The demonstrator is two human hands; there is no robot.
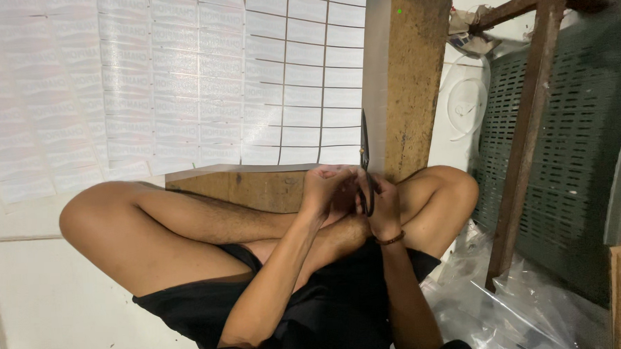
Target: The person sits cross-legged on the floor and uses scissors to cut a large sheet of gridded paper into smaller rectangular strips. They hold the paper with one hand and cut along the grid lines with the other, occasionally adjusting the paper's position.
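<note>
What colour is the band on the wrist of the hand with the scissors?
Brown: the wristband shows in the head view, below the right hand holding dark scissors.

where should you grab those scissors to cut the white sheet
By the dark handle loops, coming from below. The scissors stand upright, blades pointing up along the white sheet's edge, handles low between the knees. The right hand already wraps the loops, and the left hand is beside it.

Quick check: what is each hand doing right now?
Left hand: closed, fingers curled by the scissors; what it grips cannot be told.
Right hand: closed on the scissors' handles.
</note>
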